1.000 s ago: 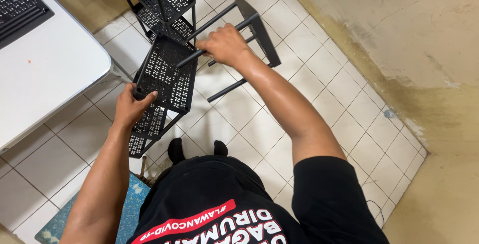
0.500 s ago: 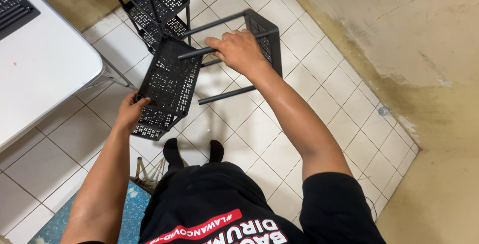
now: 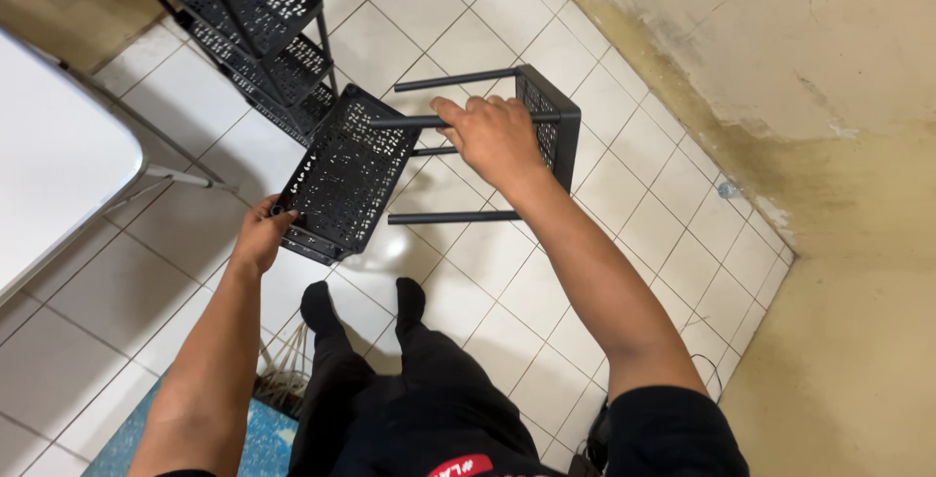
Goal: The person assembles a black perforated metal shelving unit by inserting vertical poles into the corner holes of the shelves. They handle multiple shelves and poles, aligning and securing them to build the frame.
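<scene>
A black perforated metal shelf rack [image 3: 341,175] stands over the white tiled floor, its trays stepping away to the upper left. My left hand [image 3: 258,233] grips the near corner of the closest tray. My right hand [image 3: 497,136] is closed around a black rod [image 3: 409,122] of a second shelf section [image 3: 551,126], which is tipped on its side with several rods pointing left towards the rack.
A white table [image 3: 49,184] with a thin metal leg fills the left side. A stained beige wall [image 3: 780,67] runs along the right. My black-socked feet [image 3: 361,306] stand on the tiles, with a blue mat [image 3: 263,438] at lower left.
The view has shifted so the rack and table slid left and up. My right hand has tilted the side section further down and right. My left hand keeps its hold on the tray corner.
</scene>
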